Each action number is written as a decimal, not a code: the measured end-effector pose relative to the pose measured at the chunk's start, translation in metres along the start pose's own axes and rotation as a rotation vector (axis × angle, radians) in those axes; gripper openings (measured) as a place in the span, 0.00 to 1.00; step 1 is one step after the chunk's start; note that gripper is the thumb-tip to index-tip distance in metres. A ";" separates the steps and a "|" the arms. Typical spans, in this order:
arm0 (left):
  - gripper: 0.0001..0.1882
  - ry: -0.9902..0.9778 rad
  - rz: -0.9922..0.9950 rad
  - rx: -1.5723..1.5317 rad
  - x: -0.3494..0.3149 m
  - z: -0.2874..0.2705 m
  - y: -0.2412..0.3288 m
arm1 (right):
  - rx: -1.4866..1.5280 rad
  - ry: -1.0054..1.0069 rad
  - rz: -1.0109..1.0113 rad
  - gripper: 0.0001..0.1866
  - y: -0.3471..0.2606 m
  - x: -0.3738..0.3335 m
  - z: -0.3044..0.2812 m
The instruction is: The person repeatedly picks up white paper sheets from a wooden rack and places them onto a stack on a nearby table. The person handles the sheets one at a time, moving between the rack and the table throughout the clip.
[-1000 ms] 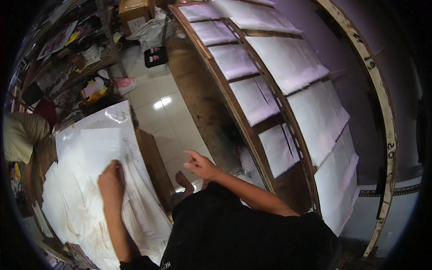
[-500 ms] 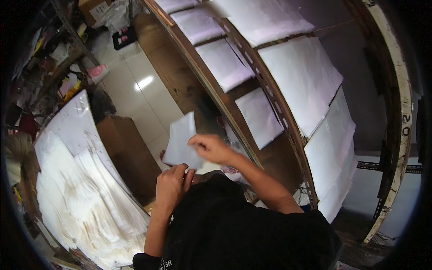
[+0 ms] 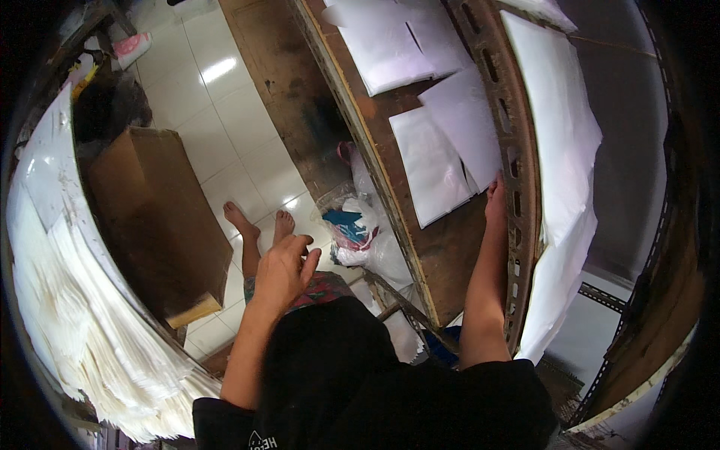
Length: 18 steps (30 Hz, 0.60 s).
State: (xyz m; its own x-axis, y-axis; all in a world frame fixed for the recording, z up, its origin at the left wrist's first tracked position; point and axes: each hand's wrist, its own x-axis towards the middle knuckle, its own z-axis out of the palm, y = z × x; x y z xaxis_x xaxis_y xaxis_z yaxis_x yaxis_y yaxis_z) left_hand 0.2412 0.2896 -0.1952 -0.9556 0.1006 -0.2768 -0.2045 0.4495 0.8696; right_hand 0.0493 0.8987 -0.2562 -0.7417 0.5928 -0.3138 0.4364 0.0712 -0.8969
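My right hand (image 3: 495,201) reaches out flat onto a brown wooden shelf (image 3: 450,255), its fingertips on the near corner of a white sheet (image 3: 461,131) that lies there. Another white sheet (image 3: 429,169) lies beside it, partly under it. A slotted metal upright (image 3: 517,225) hides part of the hand. My left hand (image 3: 285,266) hovers over my lap with its fingers loosely spread and nothing in it. My bare feet (image 3: 259,225) stand on the white tiled floor below.
A thick stack of white sheets (image 3: 67,315) fills the left side, next to a brown cardboard box (image 3: 150,217). Plastic bags (image 3: 360,232) lie under the shelf edge. More white sheets (image 3: 382,45) cover the shelf farther off and hang on the right (image 3: 562,150).
Both hands were on the stack at left, then carried one white sheet to the right. Now the sheet lies on the shelf under my right hand, and my left hand has let go.
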 end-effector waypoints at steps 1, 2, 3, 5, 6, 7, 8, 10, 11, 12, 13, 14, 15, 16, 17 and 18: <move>0.11 0.012 -0.025 0.006 0.001 0.006 -0.003 | -0.024 0.034 -0.036 0.11 -0.004 0.000 0.011; 0.11 0.011 -0.043 0.014 0.002 0.011 -0.007 | -0.045 0.082 -0.071 0.10 -0.003 -0.003 0.015; 0.11 0.004 -0.054 0.022 0.002 0.015 -0.010 | -0.064 0.138 -0.107 0.09 0.001 -0.004 0.010; 0.11 -0.069 -0.100 0.023 -0.002 0.025 -0.016 | -0.171 0.141 -0.111 0.08 0.001 -0.003 -0.001; 0.11 -0.106 -0.120 0.027 -0.005 0.028 -0.019 | -0.216 0.140 -0.114 0.08 0.001 -0.004 -0.001; 0.11 -0.143 -0.139 0.031 -0.007 0.030 -0.022 | -0.258 0.188 -0.133 0.09 0.003 -0.007 -0.001; 0.11 -0.146 -0.119 0.029 -0.008 0.033 -0.026 | -0.300 0.236 -0.152 0.10 0.006 -0.010 0.000; 0.11 -0.136 -0.080 0.023 -0.008 0.039 -0.031 | -0.345 0.279 -0.152 0.10 0.001 -0.026 0.018; 0.11 -0.124 -0.074 0.026 -0.005 0.040 -0.031 | -0.351 0.275 -0.130 0.10 -0.005 -0.042 0.032; 0.11 -0.117 -0.062 0.028 0.000 0.040 -0.031 | -0.356 0.279 -0.109 0.10 -0.008 -0.050 0.037; 0.11 -0.110 -0.051 0.031 0.006 0.041 -0.031 | -0.371 0.270 -0.118 0.10 -0.007 -0.049 0.037; 0.11 -0.099 -0.037 0.026 0.012 0.040 -0.029 | -0.385 0.260 -0.127 0.10 -0.006 -0.047 0.037; 0.11 -0.088 -0.020 0.023 0.020 0.039 -0.025 | -0.396 0.252 -0.135 0.10 -0.006 -0.044 0.037; 0.11 -0.078 -0.002 0.019 0.028 0.038 -0.022 | -0.420 0.272 -0.163 0.10 0.001 -0.034 0.030; 0.11 -0.053 0.054 0.048 0.039 0.038 -0.021 | -0.444 0.291 -0.189 0.10 0.009 -0.024 0.023; 0.11 -0.032 0.112 0.078 0.051 0.037 -0.018 | -0.467 0.314 -0.213 0.10 0.021 -0.009 0.009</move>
State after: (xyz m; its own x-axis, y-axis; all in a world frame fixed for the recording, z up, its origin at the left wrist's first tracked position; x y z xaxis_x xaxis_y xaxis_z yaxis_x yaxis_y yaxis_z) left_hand 0.2037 0.3198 -0.2405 -0.9641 0.1819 -0.1936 -0.0785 0.5010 0.8619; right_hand 0.0603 0.8874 -0.2747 -0.6827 0.7301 0.0289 0.5248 0.5174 -0.6759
